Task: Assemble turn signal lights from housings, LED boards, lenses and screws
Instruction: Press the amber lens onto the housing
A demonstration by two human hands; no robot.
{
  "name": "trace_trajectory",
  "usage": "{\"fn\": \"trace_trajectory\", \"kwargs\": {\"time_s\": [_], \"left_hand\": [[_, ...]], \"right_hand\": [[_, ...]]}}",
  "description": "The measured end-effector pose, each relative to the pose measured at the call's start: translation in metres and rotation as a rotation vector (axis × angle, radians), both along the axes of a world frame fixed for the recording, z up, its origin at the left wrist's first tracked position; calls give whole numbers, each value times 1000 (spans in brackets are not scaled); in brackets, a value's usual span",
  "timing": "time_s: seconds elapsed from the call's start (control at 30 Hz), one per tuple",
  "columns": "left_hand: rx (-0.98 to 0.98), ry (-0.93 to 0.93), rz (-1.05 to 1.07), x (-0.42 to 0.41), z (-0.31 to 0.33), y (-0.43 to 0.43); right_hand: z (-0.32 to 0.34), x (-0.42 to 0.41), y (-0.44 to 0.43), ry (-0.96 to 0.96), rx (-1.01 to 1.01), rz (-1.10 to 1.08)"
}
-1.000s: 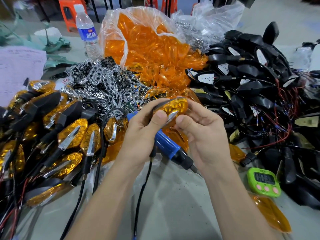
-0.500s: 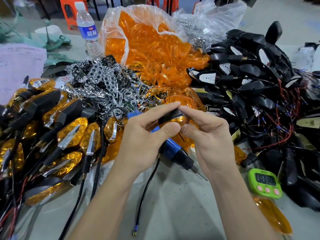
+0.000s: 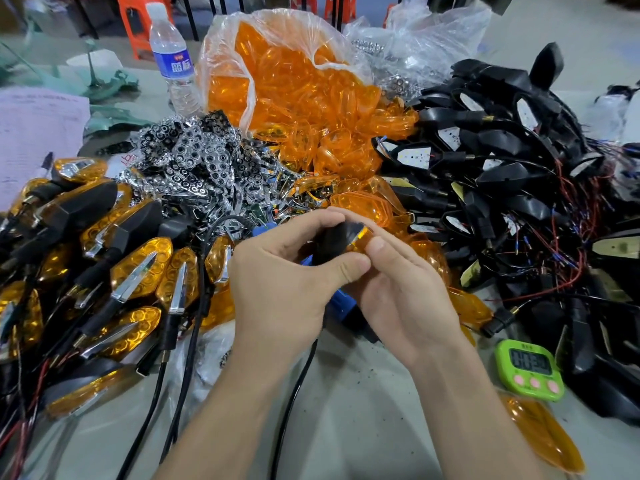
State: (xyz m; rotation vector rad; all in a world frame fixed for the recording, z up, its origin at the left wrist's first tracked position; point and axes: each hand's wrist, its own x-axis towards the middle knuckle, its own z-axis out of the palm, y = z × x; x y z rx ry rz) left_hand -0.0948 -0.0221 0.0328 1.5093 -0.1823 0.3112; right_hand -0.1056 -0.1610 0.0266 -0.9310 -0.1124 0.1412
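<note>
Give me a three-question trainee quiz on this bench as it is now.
1. True or false: the left hand and the right hand both hold one turn signal light.
2. The green timer lies: A) left of the left hand; B) on the table, right of the right hand; C) in the left hand.
3. Fill in: the clear bag behind the hands is full of orange ____.
Key: 1 true; 2 B; 3 lenses.
</note>
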Motion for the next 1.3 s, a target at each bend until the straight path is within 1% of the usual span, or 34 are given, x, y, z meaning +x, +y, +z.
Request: {"fn": "trace_trajectory", "kwargs": {"time_s": [0.13, 0.17, 0.23, 0.27, 0.3, 0.37, 0.43, 0.53, 0.6, 0.63, 0.7, 0.77, 0.83, 0.93, 1.03, 1.13, 1.3], "left_hand": [[265, -69, 160, -7, 1, 1], [305, -90, 186, -7, 1, 1], [345, -144, 176, -4, -1, 4], [322, -149, 137, -1, -2, 6], [250, -124, 75, 1, -3, 7], [32, -32, -61, 3, -4, 8], [-101, 35, -118, 1, -6, 8], [-114, 114, -118, -1, -8, 7], [-163, 211, -175, 0, -7, 7], [-198, 276, -219, 0, -6, 7], [-205, 378, -315, 0, 0, 5], [-172, 409, -367, -2, 5, 0], [-166, 398, -331, -2, 9, -5], [-171, 340, -217, -4, 8, -14], [-204, 292, -111, -9, 4, -23], [-249, 289, -26, -8, 1, -27], [-242, 289, 56, -6, -4, -26]], "right_hand": [[1, 0, -3, -21, 29, 70], [1, 0, -2, -29, 24, 70], [2, 1, -2, -24, -6, 46], [2, 1, -1, -11, -19, 36], [2, 0, -1, 4, -26, 37], [5, 0, 1, 40, -42, 58], [8, -1, 2, 99, -59, 72], [13, -2, 4, 135, -78, 82], [15, -4, 8, 131, -117, 65], [16, -5, 11, 126, -154, 44], [14, -6, 16, 107, -262, -19], [15, -7, 21, 101, -333, -72], [20, -8, 26, 71, -373, -87], [25, -11, 32, 27, -410, -87], [26, -13, 34, 28, -394, -100], [26, -15, 38, 49, -379, -91], [24, -11, 41, 63, -344, -68]]}}
